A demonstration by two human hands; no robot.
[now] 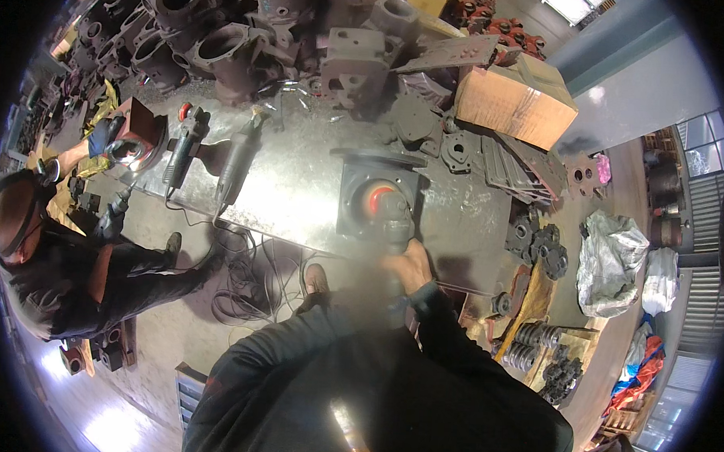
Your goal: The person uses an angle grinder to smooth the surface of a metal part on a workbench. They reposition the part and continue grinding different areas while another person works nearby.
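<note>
A dark square metal casting [353, 195] with a wide flange stands on the metal workbench [296, 184] in front of me. Over its near face is a grinder [396, 221] with a round red-orange head, tilted against the casting. My right hand [412, 266] is closed around the grinder's body from the right. From the lower left my left arm reaches toward the same tool, but a grey blur covers the left hand, so its fingers do not show. Left of the casting lie a straight grinder [238, 164] and a second grinder [186, 150] with a red end.
Big hollow castings [225, 50] crowd the bench's back. A cardboard box [516, 100] and flat metal plates [517, 168] sit at the right. Cables [252, 282] coil on the floor. At left, a co-worker [66, 263] holds a power tool beside another casting [138, 134].
</note>
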